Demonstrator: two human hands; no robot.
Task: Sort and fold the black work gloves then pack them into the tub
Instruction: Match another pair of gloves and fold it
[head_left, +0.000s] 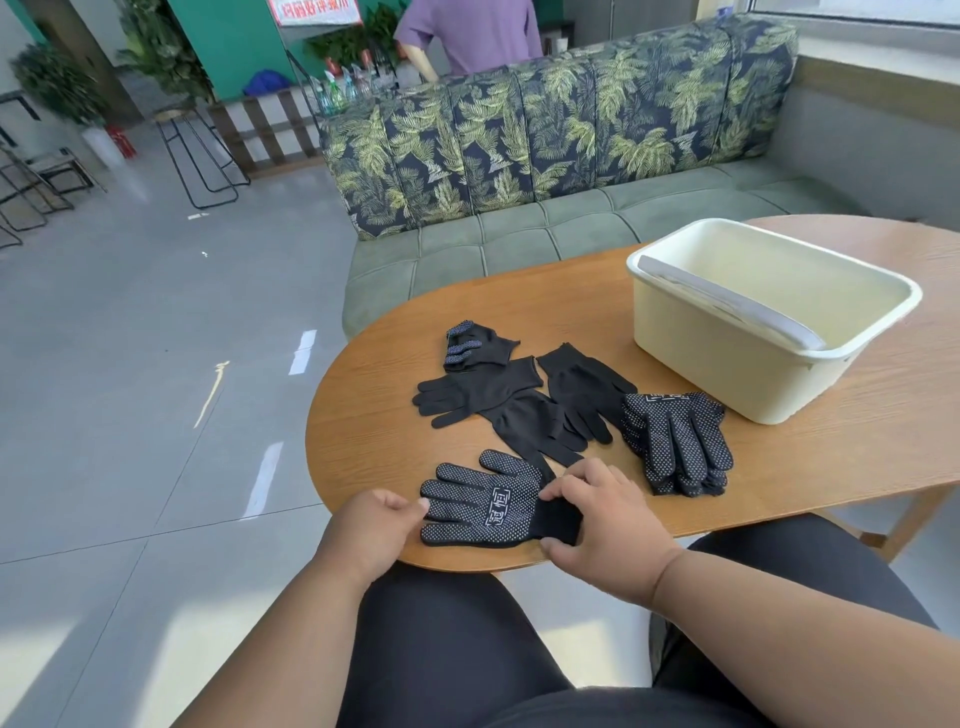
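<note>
1. The room has a grey tiled floor and a leaf-print sofa (561, 140) behind the oval wooden table (810, 467); a person in purple stands beyond the sofa
2. The cream tub (769, 317) is the landmark, and it looks empty
3. Just in front of the tub lies a stack of dotted gloves (675, 441); left of the tub lie plain black gloves (519, 405) and a folded dotted glove (475, 345)
4. Nearest to me, well apart from the tub, lies one dotted glove (483, 501), flat, dots up
5. The right hand (602, 512) pinches its cuff; the left hand (382, 525) touches its fingertips, fingers loosely curled, gripping nothing
6. I judge the glove light, soft and limp; the dots give grip, so hold cuff and fingertips to fold
</note>
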